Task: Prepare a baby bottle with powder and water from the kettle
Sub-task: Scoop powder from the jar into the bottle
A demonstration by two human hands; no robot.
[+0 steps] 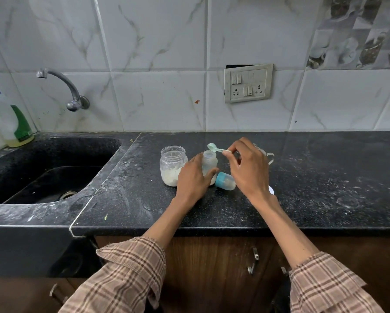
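Mint scoop over bottle, right-hand grip

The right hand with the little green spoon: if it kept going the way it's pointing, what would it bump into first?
Probably the open-topped clear baby bottle. The right hand points its pale green plastic spoon leftward, with the bowl just over the bottle's mouth, though the gap between them is hard to judge.

Evenly and softly lit from overhead, with pale sheen on the wall tiles and dull reflections on the black countertop, deep shadow in the sink, strong wide-angle bending at the edges, sharp centre, slight softness on the sleeves.
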